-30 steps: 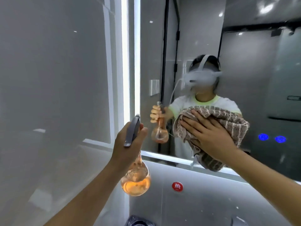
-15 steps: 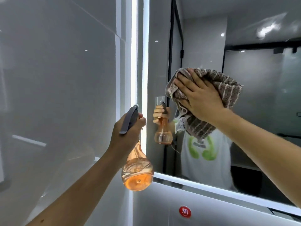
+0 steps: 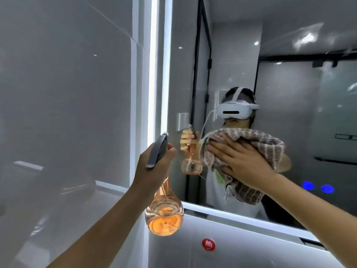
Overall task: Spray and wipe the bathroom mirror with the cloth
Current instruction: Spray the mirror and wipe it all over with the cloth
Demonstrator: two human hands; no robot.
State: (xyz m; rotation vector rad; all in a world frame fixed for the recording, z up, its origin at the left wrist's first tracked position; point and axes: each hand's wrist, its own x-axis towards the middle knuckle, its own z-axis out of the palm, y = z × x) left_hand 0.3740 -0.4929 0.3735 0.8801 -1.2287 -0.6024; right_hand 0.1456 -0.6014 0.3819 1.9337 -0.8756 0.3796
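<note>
The bathroom mirror (image 3: 289,84) fills the upper right, edged by lit strips at its left and bottom. My right hand (image 3: 241,161) presses a brown-and-white striped cloth (image 3: 270,146) flat against the lower middle of the glass. My left hand (image 3: 154,167) grips the neck of a clear orange spray bottle (image 3: 164,215) with a grey trigger head, held upright in front of the mirror's lower left corner, apart from the glass. The bottle is about a third full of orange liquid. The mirror reflects a person with a headset, the bottle and the cloth.
A glossy grey tiled wall (image 3: 67,113) stands close on the left. Below the mirror is a grey panel with a round red sticker (image 3: 208,244). Two blue lit touch buttons (image 3: 316,187) glow on the mirror's lower right.
My right hand has slid the cloth down the mirror from higher up to the lower middle. The left hand with the spray bottle has stayed in roughly the same place.
</note>
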